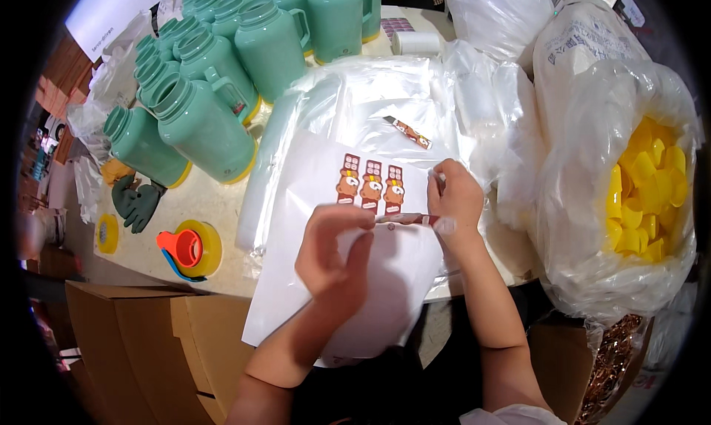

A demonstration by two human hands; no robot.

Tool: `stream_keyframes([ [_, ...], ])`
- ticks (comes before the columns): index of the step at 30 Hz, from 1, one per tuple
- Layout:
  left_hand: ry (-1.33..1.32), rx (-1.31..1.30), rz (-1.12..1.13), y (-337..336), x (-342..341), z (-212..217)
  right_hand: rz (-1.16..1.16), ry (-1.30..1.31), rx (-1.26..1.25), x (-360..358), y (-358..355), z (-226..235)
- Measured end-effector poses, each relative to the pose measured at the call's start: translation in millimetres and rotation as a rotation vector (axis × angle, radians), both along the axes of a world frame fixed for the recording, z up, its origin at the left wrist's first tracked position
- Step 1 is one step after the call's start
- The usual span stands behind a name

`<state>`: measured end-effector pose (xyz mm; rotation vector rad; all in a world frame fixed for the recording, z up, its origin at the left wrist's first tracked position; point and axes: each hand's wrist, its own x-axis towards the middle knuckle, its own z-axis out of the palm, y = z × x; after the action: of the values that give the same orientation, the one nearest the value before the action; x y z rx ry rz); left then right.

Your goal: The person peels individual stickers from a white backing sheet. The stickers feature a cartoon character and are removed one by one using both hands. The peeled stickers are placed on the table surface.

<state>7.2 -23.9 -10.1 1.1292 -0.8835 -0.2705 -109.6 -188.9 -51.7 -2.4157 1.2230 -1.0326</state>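
Observation:
A white sheet (296,192) lies across clear plastic film (404,77) and hangs over the table's front edge. Three upright brown bear stickers (372,186) stand side by side on it. My left hand (337,255) is closed in a pinch on the left end of a thin brown sticker (404,218), seen nearly edge-on above the sheet. Its other end reaches the base of my right hand (459,199), whose fingers are curled at the sheet's right edge; what they hold is hidden. Beyond, a slim bear-printed piece (409,133) with a dark tip rests on the film.
Several green jugs (204,132) with yellow bases crowd the back left. A yellow tape roll (211,251) with an orange-red piece and a dark glove (137,203) lie at left. At right stands a plastic bag (578,203) of yellow parts (648,195). Cardboard boxes (126,343) sit below.

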Motion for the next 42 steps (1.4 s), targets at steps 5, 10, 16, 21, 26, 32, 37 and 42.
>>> stream_keyframes([
  [5,0.613,0.155,-0.183,-16.3,17.2,-19.3,0.234,-0.154,0.257,11.7,-5.6,23.3],
  [10,0.586,0.071,-0.198,-23.9,20.9,-43.2,0.49,-0.678,1.042,29.9,27.2,40.6],
  [16,0.349,0.21,0.005,-33.6,13.4,-44.7,0.288,-0.672,0.751,33.2,28.4,17.2],
  [21,-0.273,0.313,0.124,-30.8,29.4,-45.3,0.594,-0.313,0.652,26.8,35.9,25.1],
  [26,0.103,0.274,-0.065,-30.3,34.7,-43.5,0.539,-0.346,0.757,29.6,39.8,36.2],
  [32,0.534,0.251,-0.197,-35.5,39.9,-49.8,0.272,-0.495,0.511,46.5,-12.1,12.4],
  [37,0.723,0.179,-0.338,-33.4,48.0,-52.4,0.052,0.165,-0.068,64.1,-66.7,-12.1],
  [42,0.846,0.21,-0.419,-32.8,48.8,-50.0,0.01,0.359,-0.121,74.1,-85.7,-20.1],
])
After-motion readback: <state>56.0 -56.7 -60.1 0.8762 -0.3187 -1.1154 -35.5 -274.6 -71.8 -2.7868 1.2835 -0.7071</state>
